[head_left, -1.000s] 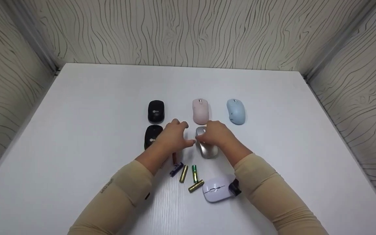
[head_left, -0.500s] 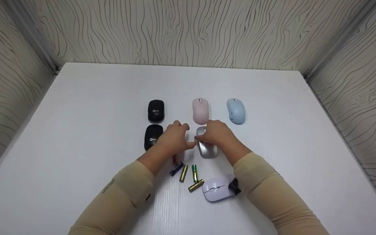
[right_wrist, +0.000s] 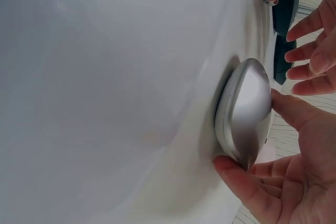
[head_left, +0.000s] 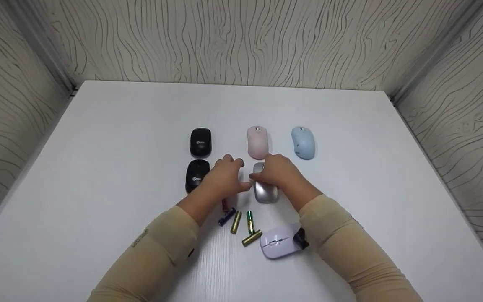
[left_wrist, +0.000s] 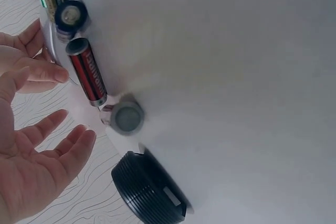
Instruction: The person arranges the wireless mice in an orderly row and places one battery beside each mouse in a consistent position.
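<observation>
A silver computer mouse lies on the white table, its wheel end pointing away from me. My right hand grips its sides near that end; in the right wrist view the thumb and a finger press opposite edges of the mouse. Just left of it is my left hand, fingers loosely spread and holding nothing, the thumb tip close to the right thumb. Under the left wrist lies a red battery, mostly hidden in the head view. The nearer black mouse is partly covered by the left hand.
Blue, gold and green-gold batteries lie nearer me, beside a lavender mouse. Behind the hands are a black mouse, a pink mouse and a light blue mouse. Patterned walls border the table.
The silver mouse has turned slightly, its near end swinging a little left under the right hand. My left hand has shifted slightly right and toward me.
</observation>
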`<state>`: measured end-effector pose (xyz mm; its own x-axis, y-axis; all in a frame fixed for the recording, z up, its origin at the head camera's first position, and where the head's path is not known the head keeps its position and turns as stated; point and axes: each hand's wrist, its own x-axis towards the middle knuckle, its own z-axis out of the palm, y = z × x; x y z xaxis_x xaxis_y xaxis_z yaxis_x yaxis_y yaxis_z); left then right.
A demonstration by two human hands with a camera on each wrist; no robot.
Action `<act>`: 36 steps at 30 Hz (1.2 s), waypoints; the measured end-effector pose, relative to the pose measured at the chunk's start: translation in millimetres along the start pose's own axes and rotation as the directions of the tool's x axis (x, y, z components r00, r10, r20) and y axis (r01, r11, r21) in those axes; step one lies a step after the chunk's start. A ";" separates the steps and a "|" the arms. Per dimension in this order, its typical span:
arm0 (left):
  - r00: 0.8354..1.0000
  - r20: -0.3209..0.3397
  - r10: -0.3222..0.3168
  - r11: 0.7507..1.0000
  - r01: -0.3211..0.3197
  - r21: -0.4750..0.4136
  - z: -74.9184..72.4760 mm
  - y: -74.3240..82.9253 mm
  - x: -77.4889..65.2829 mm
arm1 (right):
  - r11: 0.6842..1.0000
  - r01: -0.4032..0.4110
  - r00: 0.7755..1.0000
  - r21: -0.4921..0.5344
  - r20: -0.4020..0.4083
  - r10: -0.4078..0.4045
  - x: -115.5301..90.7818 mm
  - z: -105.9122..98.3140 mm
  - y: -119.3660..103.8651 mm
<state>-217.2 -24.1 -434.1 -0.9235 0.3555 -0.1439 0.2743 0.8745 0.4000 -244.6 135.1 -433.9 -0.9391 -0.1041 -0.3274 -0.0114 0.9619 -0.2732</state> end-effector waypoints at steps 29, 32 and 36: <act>0.999 -0.012 -0.045 0.997 0.044 -0.062 -12.4 3.8 -17.1 | 0.979 0.194 0.980 -0.062 0.068 -0.190 -47.2 -32.8 5.0; 0.999 -0.012 -0.050 0.996 0.049 -0.075 -12.9 3.5 -20.2 | 0.968 0.232 0.970 -0.099 0.091 -0.224 -55.9 -33.9 8.3; 1.000 -0.018 -0.024 0.998 0.023 -0.062 -12.9 2.5 -25.6 | 0.931 0.313 0.948 -0.186 0.124 -0.294 -66.7 -32.2 14.2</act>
<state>-196.3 -35.3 -417.8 -0.9345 0.3285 -0.1369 0.2363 0.8604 0.4516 -193.2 163.9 -386.9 -0.8440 -0.4129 -0.3423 -0.3685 0.9102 -0.1891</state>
